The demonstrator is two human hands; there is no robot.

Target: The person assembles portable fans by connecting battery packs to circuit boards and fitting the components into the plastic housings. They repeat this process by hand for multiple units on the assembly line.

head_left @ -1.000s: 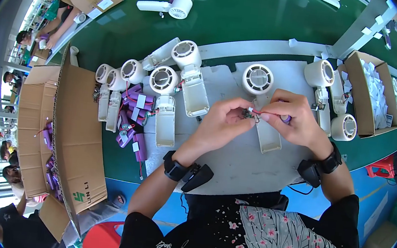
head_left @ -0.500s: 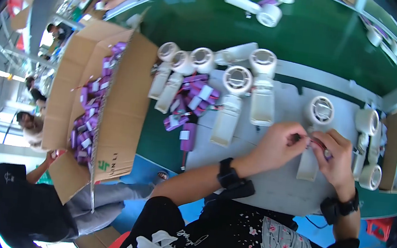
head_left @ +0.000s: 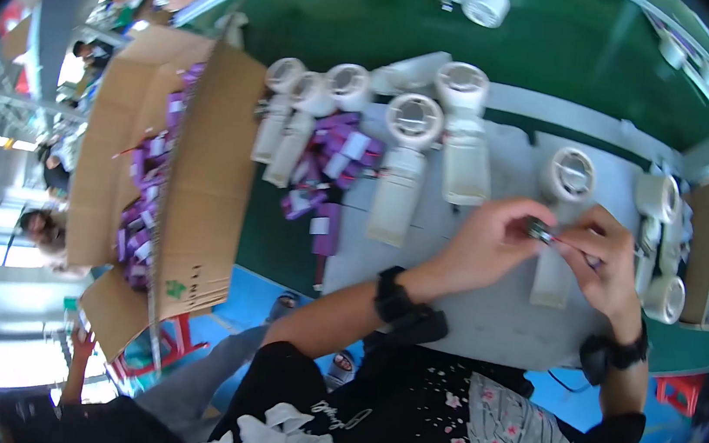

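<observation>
We see a small dark circuit board [head_left: 537,229] pinched between the fingertips of the left hand [head_left: 496,242], in front of the person and over a white fan housing [head_left: 569,178]. The board appears compact and dark green to black, with pale, shiny spots along its right edge; its finer parts are blurred. The right hand [head_left: 601,258] is closed with thumb and forefinger on a thin red wire [head_left: 566,240], which runs toward the board; we cannot tell whether the 2 are joined. A patch of purple shows beneath the right hand's fingers, too hidden for us to identify. Below, the fan housing lies on a grey mat [head_left: 483,319], its round head bearing a slotted ring about a pale disc, its shallow, matt white handle pointing toward the person and partly covered by the hands. To the left we note 5 more round white heads, beside a heap of purple battery packs [head_left: 345,146] with white labels, on the green desk [head_left: 556,65]. A cardboard box [head_left: 204,196] stands farther left, holding similar packs.
</observation>
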